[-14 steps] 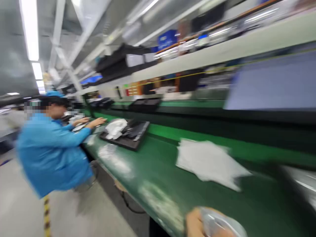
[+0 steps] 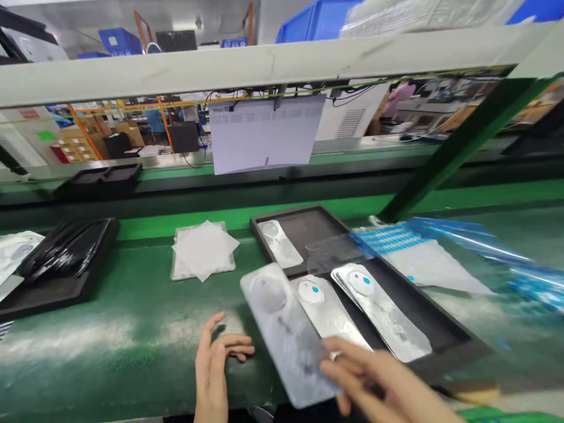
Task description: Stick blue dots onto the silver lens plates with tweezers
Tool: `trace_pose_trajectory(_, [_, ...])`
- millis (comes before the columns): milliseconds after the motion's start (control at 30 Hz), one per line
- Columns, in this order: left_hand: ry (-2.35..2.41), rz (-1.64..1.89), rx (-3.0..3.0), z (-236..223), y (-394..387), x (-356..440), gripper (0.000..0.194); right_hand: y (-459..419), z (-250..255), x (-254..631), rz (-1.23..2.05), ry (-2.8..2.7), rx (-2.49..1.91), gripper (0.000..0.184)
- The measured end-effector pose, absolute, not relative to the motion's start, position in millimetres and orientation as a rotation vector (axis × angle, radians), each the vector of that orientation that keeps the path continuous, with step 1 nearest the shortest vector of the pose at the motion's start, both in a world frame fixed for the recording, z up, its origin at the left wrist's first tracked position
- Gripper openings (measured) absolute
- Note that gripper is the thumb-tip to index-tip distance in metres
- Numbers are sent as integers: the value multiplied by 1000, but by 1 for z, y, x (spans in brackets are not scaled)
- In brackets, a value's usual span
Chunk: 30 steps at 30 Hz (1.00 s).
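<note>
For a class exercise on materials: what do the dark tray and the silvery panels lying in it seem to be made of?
The dark tray looks like matte black plastic: dull, moulded rim. The silvery panels look metallic, with a bright sheen, though a thin film over them may hide the true surface.

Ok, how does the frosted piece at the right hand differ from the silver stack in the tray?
The frosted piece is cloudy and translucent, while the silver stack is shiny and metallic. The frosted piece is a single piece, the silver stack several layered pieces. The frosted piece crosses the edge of the dark tray by the right hand; the silver stack lies inside it. Both are long, round-cornered, with a circle near one end.
</note>
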<state>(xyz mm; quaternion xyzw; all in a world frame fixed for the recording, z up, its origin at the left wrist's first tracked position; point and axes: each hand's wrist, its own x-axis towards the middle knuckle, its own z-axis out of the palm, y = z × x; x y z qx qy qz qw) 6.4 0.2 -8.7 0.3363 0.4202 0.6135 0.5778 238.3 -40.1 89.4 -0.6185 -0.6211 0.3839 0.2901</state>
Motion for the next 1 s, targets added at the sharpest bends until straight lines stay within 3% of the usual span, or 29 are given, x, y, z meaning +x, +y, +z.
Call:
trace_pose_trajectory(100, [1015, 1430, 792, -4, -2, 9, 58, 12, 120, 274, 763, -1715, -1793, 44])
trace_pose_trajectory(233, [1046, 1403, 795, 3, -3, 9, 57, 96, 126, 295, 662, -1813, -2011, 26])
trace_pose_trajectory(400, [1103, 1373, 813, 6, -4, 9, 58, 142, 105, 294, 685, -1879, -2120, 36])
trace_pose_trajectory(733, [1220, 1318, 851, 15, -4, 10, 56, 140, 110, 282, 324, -2076, -2267, 27])
trace_pose_trajectory(1000, [1237, 1280, 833, 17, -3, 8, 51, 30, 115, 282, 195, -2032, -2634, 33])
